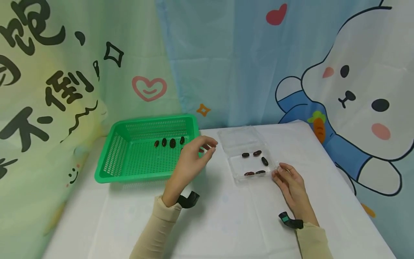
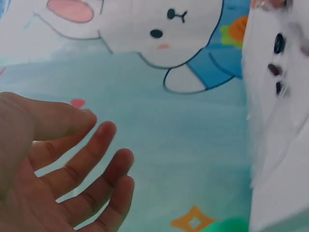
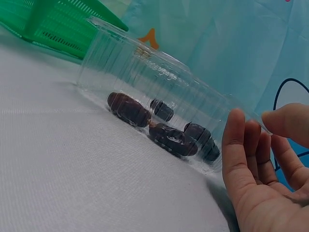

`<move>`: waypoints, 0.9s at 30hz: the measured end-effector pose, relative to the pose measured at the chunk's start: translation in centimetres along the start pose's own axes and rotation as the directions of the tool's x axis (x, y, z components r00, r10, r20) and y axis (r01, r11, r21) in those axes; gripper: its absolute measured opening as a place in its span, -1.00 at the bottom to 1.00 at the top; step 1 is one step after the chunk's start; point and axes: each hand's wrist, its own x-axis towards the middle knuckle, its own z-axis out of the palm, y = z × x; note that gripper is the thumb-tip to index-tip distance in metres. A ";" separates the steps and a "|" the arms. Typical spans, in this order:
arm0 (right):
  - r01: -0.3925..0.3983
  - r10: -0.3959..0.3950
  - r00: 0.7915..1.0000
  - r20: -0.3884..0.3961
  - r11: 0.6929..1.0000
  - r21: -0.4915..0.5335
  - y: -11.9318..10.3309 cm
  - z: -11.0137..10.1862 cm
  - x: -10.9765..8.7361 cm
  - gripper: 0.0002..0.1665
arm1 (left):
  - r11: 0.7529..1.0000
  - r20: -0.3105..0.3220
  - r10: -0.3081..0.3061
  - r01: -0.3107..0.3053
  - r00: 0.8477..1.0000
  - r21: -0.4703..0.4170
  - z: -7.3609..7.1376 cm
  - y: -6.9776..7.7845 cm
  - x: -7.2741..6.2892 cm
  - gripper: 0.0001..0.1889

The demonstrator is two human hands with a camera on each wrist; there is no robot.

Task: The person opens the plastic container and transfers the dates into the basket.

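Note:
My left hand [image 1: 195, 154] hovers by the right side of a green plastic basket [image 1: 136, 176], fingers loosely bent and apart. Nothing shows between its thumb and fingers in the left wrist view. Several dark brown dates [image 1: 173, 143] lie in the basket, one partly behind this hand. To the right stands a clear plastic box [image 1: 237, 163] with its lid [image 1: 239, 138] folded back. Several dates [image 1: 257, 153] lie spread inside it, two along the near wall. My right hand [image 1: 292, 189] pinches the box's near right corner between thumb and fingers.
A white cloth [image 1: 223, 223] covers the table under the basket and box. Behind it hangs a printed curtain [image 1: 220, 72] with a cartoon bear, close to the table's back edge. Each wrist wears a black strap [image 1: 188, 200].

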 end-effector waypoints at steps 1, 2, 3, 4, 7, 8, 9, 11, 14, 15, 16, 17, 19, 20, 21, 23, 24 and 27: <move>-0.003 0.003 1.000 0.000 1.000 -0.007 0.0 0.0 0.0 -0.70 | 1.000 0.005 0.015 -0.015 1.000 0.005 0.5 0.1 -0.1 -0.84; -0.005 0.005 1.000 -0.001 1.000 -0.008 0.0 -0.1 0.0 -0.69 | 1.000 0.015 0.025 -0.025 1.000 0.005 1.0 0.2 -0.2 -0.84; -0.006 0.006 1.000 -0.004 1.000 -0.009 0.0 -0.1 0.0 -0.69 | 0.999 0.029 0.034 -0.034 0.999 0.008 1.5 0.3 -0.2 -0.84; -0.008 0.008 1.000 -0.007 1.000 -0.011 0.0 -0.2 0.1 -0.68 | 0.999 0.043 0.042 -0.043 0.998 0.014 2.1 0.4 -0.3 -0.85; -0.015 0.014 1.000 -0.008 0.999 -0.031 0.0 -0.2 0.1 -0.66 | 0.999 0.095 0.038 -0.041 0.995 0.035 3.6 0.6 -0.3 -0.84; -0.014 0.014 1.000 -0.008 0.999 -0.032 0.1 -0.2 0.1 -0.66 | 0.999 0.114 0.031 -0.036 0.993 0.038 4.1 0.6 -0.3 -0.84; -0.015 0.014 1.000 -0.006 0.999 -0.032 0.1 -0.2 0.1 -0.67 | 0.998 0.135 0.025 -0.032 0.991 0.045 4.6 0.5 -0.2 -0.84; -0.011 0.011 1.000 -0.002 0.999 -0.031 0.1 -0.1 0.1 -0.68 | 0.999 0.179 0.012 -0.021 0.984 0.047 5.5 0.3 0.0 -0.83; -0.007 0.007 1.000 0.006 1.000 -0.021 0.1 -0.1 0.1 -0.69 | 1.000 0.246 -0.003 -0.004 0.969 0.030 6.6 -0.2 0.3 -0.81; -0.005 0.005 1.000 0.007 1.000 -0.022 0.1 -0.1 0.1 -0.69 | 1.000 0.267 -0.006 -0.001 0.964 0.027 7.0 -0.4 0.5 -0.81; -0.004 0.004 1.000 0.009 1.000 -0.021 0.1 -0.1 0.1 -0.69 | 1.000 0.284 -0.008 0.002 0.959 0.020 7.3 -0.6 0.6 -0.80; -0.003 0.004 1.000 0.010 1.000 -0.019 0.0 -0.1 0.1 -0.69 | 1.000 0.299 -0.008 0.002 0.954 0.020 7.6 -0.8 0.7 -0.80; -0.007 0.007 1.000 0.004 1.000 -0.013 0.0 0.0 0.0 -0.70 | 1.000 0.324 -0.010 0.002 0.946 0.025 8.2 -1.2 1.0 -0.80; -0.011 0.011 1.000 0.001 1.000 -0.010 0.0 0.0 0.0 -0.71 | 1.000 0.334 -0.011 0.001 0.943 0.030 8.4 -1.3 1.1 -0.80; -0.012 0.012 1.000 -0.001 1.000 -0.006 0.0 0.0 0.0 -0.71 | 0.999 0.343 -0.010 -0.003 0.939 0.037 8.7 -1.4 1.2 -0.80; -0.013 0.013 1.000 -0.005 1.000 0.000 0.0 0.0 0.0 -0.73 | 0.999 0.358 -0.008 -0.010 0.934 0.047 9.1 -1.6 1.4 -0.81; -0.014 0.014 1.000 -0.004 1.000 0.004 0.0 0.1 0.0 -0.73 | 0.999 0.365 -0.009 -0.011 0.931 0.051 9.3 -1.7 1.5 -0.81; -0.009 0.009 1.000 0.000 1.000 0.006 0.0 0.1 -0.1 -0.73 | 0.999 0.388 -0.006 -0.014 0.922 0.049 9.7 -1.9 1.8 -0.81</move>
